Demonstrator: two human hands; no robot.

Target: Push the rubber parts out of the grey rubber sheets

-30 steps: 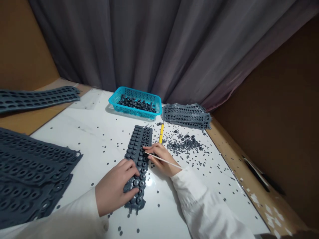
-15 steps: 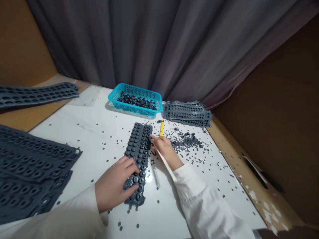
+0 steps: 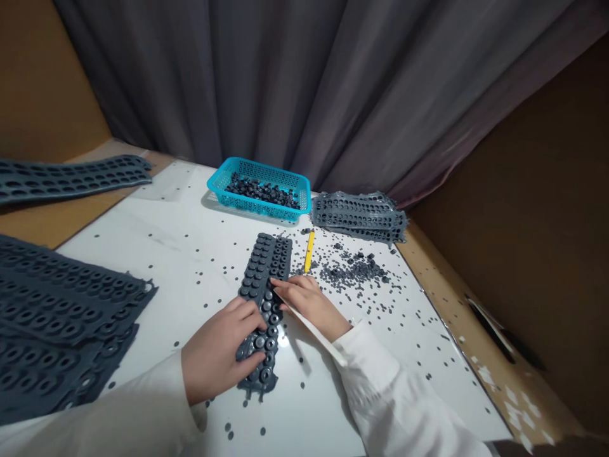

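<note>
On the white tabletop (image 3: 166,273), a dark studded strip (image 3: 257,279) is lying centrally. The left hand (image 3: 221,352), thumb and fingers partly spread, is resting on its near half. The right hand (image 3: 316,308), fingers drawn together over the strip, is gripping a slim white stick (image 3: 309,326).

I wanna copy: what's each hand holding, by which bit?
Right hand: a white stick, near its far end. Left hand rests on a dark strip, nearer half.
</note>
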